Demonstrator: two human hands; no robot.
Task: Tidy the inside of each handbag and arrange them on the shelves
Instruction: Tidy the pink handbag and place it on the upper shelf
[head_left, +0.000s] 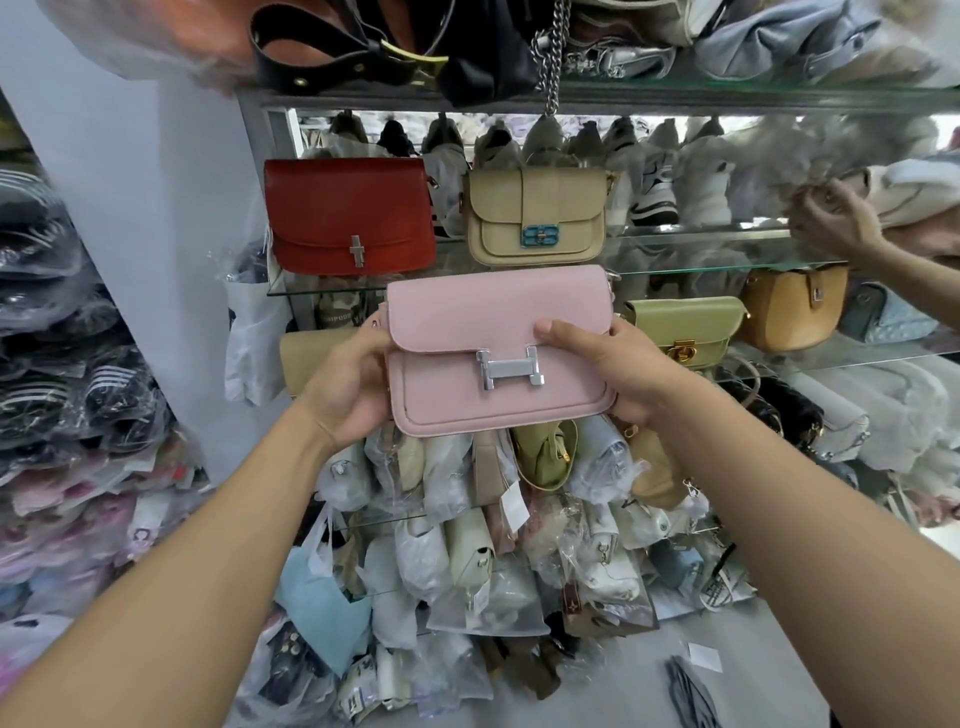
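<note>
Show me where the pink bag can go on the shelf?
The pink bag could likely fit on the glass shelf right of the beige bag; that stretch looks bare. The shelf below is fuller, with the green bag and tan bag. The pile of wrapped bags underneath is crowded.

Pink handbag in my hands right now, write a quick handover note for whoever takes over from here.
Left hand grips the left end of the pink handbag; right hand grips its right end, thumb on the flap.
The bag is held up in front of the glass shelves, flap shut, silver clasp closed.
Done: red bag and beige bag stand side by side on a shelf.
Left: shelve the pink one; many wrapped bags are heaped below. A second person's hand is at the right of the shelf.
</note>
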